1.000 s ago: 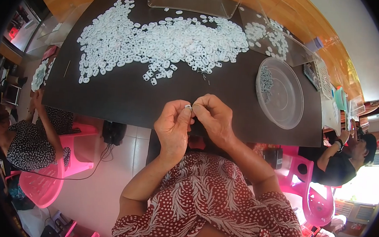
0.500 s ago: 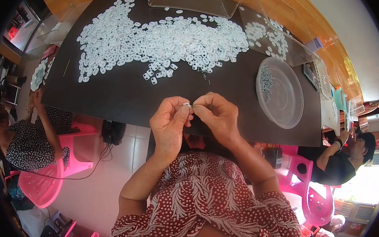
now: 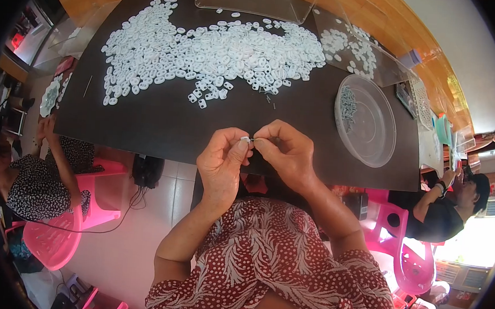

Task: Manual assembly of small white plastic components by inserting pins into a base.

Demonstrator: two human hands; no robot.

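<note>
Over the table's near edge, my left hand (image 3: 223,157) pinches a small white plastic piece (image 3: 245,138) between thumb and fingers. Facing it, my right hand (image 3: 288,156) closes thumb and forefinger on a thin dark metal pin (image 3: 252,139), whose end meets the white piece; whether it sits inside cannot be made out. Beyond my hands spreads a large heap of white oval pieces (image 3: 220,51) with holes. A few loose metal pins (image 3: 270,99) lie at the heap's near edge. To the right, a round clear plastic tray (image 3: 376,131) holds many small grey metal pins (image 3: 348,107).
A clear box (image 3: 250,10) stands at the table's far side. More white pieces (image 3: 350,47) lie by a clear panel at far right. A thin stick (image 3: 87,86) rests at left. People sit on both sides, near pink chairs (image 3: 55,236).
The pin shows a little more between my fingertips, as my right hand has drawn slightly away from the white piece. Otherwise both hands keep nearly the same place.
</note>
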